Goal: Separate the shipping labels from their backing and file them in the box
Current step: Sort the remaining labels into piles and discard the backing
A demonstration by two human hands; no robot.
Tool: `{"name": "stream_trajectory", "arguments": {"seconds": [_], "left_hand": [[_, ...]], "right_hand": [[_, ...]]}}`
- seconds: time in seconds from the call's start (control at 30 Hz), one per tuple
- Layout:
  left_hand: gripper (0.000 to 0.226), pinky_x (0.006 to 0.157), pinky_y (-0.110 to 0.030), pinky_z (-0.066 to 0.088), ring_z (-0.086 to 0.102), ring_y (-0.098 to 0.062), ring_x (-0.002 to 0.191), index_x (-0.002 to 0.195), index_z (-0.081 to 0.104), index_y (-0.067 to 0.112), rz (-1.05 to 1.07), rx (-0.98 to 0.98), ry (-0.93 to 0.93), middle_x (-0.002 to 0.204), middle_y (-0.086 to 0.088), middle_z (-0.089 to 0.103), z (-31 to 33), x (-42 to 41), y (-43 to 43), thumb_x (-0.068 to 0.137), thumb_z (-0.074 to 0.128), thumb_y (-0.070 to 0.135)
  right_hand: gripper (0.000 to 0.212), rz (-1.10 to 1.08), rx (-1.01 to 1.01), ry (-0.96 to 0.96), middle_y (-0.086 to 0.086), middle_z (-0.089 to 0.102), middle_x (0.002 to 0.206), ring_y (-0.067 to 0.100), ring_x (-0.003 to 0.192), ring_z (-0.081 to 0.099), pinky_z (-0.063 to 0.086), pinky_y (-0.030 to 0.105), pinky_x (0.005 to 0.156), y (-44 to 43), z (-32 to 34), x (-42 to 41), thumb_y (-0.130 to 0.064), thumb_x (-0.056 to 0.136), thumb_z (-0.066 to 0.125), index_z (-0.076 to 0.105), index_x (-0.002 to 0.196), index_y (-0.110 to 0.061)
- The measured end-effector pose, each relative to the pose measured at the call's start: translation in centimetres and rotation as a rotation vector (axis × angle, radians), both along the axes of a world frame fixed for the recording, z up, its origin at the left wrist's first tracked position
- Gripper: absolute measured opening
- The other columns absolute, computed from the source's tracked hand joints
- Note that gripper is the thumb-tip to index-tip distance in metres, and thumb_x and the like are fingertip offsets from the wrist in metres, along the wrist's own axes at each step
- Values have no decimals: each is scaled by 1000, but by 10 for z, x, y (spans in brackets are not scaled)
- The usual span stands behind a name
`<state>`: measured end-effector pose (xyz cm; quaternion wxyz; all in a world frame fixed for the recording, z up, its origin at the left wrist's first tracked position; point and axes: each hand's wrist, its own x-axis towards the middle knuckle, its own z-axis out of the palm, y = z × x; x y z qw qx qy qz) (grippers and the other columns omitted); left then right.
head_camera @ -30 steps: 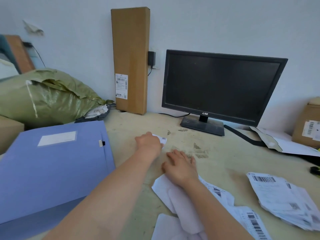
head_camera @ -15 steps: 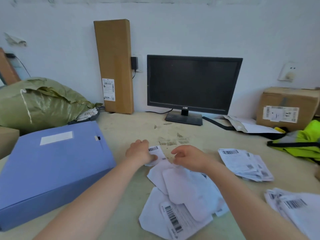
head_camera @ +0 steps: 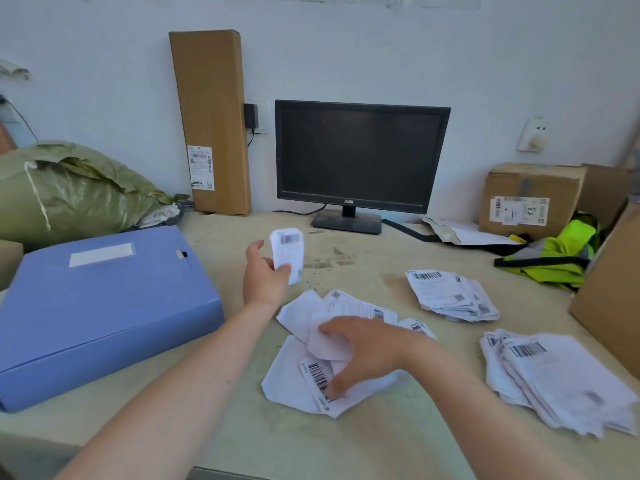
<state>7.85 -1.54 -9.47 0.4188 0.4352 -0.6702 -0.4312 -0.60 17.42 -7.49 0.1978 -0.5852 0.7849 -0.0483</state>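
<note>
- L hand (head_camera: 266, 277) pinches one label (head_camera: 287, 252), held up.
- R hand (head_camera: 363, 351) spread out, rests on paper pile (head_camera: 294, 389).
- Blue box (head_camera: 104, 306) looks shut: open it 1st, then slip label in flat.

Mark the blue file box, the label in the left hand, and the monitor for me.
blue file box (head_camera: 104, 303), head view, middle of lid.
held label (head_camera: 289, 249), head view, printed face.
monitor (head_camera: 360, 154), head view, dark screen.

Both of the person's arms are uncovered. The left forearm (head_camera: 194, 372) is bare along all its visible length, with one small dark spot on it, and the left hand (head_camera: 265, 277) is bare too. The right forearm (head_camera: 460, 393) and the right hand (head_camera: 363, 355) are bare likewise; its fingers (head_camera: 329, 329) look blurred.
</note>
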Motion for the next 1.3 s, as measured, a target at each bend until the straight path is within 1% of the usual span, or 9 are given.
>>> {"name": "stream_trajectory", "arguments": {"seconds": [0.17, 0.23, 0.33, 0.53, 0.7, 0.83, 0.97, 1.13, 1.3], "left_hand": [[7, 60, -19, 47, 60, -13, 75, 94, 64, 12, -110, 116, 280, 84, 4, 66, 16, 0, 26, 91, 58, 9], [12, 62, -23, 51, 62, -13, 73, 87, 66, 13, -113, 142, 333, 81, 5, 67, 11, -1, 31, 93, 56, 12], [19, 57, -21, 56, 66, -14, 72, 87, 66, 11, -147, 205, 400, 84, -2, 70, 6, -6, 37, 97, 49, 12], [28, 65, -29, 55, 67, -21, 78, 95, 68, 5, -371, 199, 248, 85, -6, 74, 0, -14, 39, 101, 45, 21], [31, 65, -33, 57, 68, -18, 68, 86, 67, 13, -493, 262, 249, 73, -3, 72, 4, -15, 43, 102, 43, 24], [30, 59, -33, 59, 74, -22, 72, 93, 68, 11, -475, 311, 330, 81, -6, 76, 6, -14, 42, 103, 43, 22], [26, 68, -32, 60, 74, -22, 85, 98, 68, 16, -454, 327, 394, 92, -3, 77, 3, -15, 41, 103, 43, 21], [27, 78, -35, 60, 73, -23, 91, 107, 68, 13, -419, 337, 459, 100, -7, 76, 0, -18, 46, 103, 43, 21], [27, 94, -39, 52, 72, -28, 97, 114, 65, 8, -426, 404, 545, 109, -11, 73, -2, -17, 49, 102, 44, 21]], "right_hand": [[43, -61, -257, -90, -17, 56, 128, 8, 119, 51, 40, 25, 97, -5, -24, -4, -38, 90, 60, 52, 132, -37], [22, -171, -414, -221, -22, 59, 88, -4, 84, 53, 43, 20, 79, -7, -28, -10, -30, 91, 55, 67, 102, -45], [33, -369, -731, -460, -13, 44, 56, 1, 53, 38, 34, 28, 57, -11, -22, -18, -13, 92, 53, 56, 61, -26], [14, -524, -836, -907, 10, 74, 98, 22, 89, 70, 56, 39, 80, -19, -14, -38, -8, 92, 59, 68, 103, -9], [5, -503, -875, -798, 4, 68, 79, 14, 70, 62, 47, 24, 58, -30, -1, -49, -8, 89, 63, 66, 93, -6], [7, -591, -971, -814, -10, 62, 71, 8, 66, 54, 41, 22, 58, -41, 4, -52, -15, 90, 60, 66, 86, -15], [12, -699, -1040, -968, -3, 61, 71, 14, 71, 52, 40, 29, 64, -42, -5, -50, -14, 87, 63, 67, 78, -7], [12, -676, -1013, -1115, 0, 65, 72, 13, 57, 51, 35, 22, 45, -35, -10, -51, -8, 87, 62, 69, 84, -16], [18, -670, -971, -1494, 9, 72, 87, 21, 73, 71, 57, 28, 57, -35, -15, -52, 0, 87, 58, 61, 103, -7]]}}
